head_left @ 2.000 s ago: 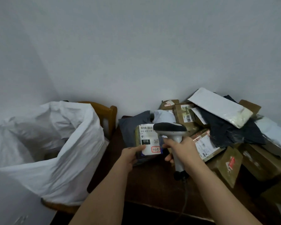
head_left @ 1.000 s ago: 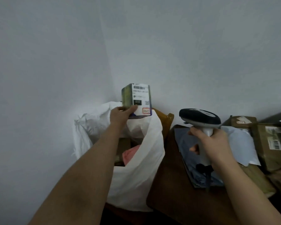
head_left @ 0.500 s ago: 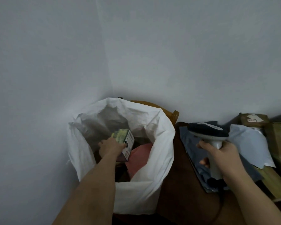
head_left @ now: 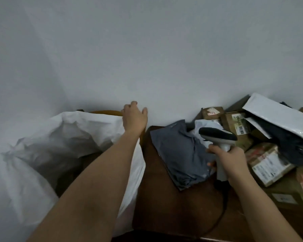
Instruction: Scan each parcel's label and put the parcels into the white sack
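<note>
The white sack [head_left: 42, 154] stands open at the left, its inside in shadow. My left hand [head_left: 134, 117] hovers empty above the sack's far right rim, fingers loosely relaxed. My right hand [head_left: 229, 159] grips the handle of the white and black barcode scanner [head_left: 217, 135] over the table. A grey poly mailer [head_left: 180, 156] lies just left of the scanner. Cardboard parcels [head_left: 268, 163] with labels are piled at the right, under a white mailer [head_left: 276, 114] and a black one [head_left: 290, 142].
The dark wooden table [head_left: 173, 206] carries the parcels; the scanner's cable [head_left: 222, 212] trails toward its front edge. A wooden chair back [head_left: 105, 112] shows behind the sack. Plain walls meet in a corner at the left.
My left hand lowered the small labelled box into the sack, let it go and rose out empty. The view has swung back right toward the parcel pile.
</note>
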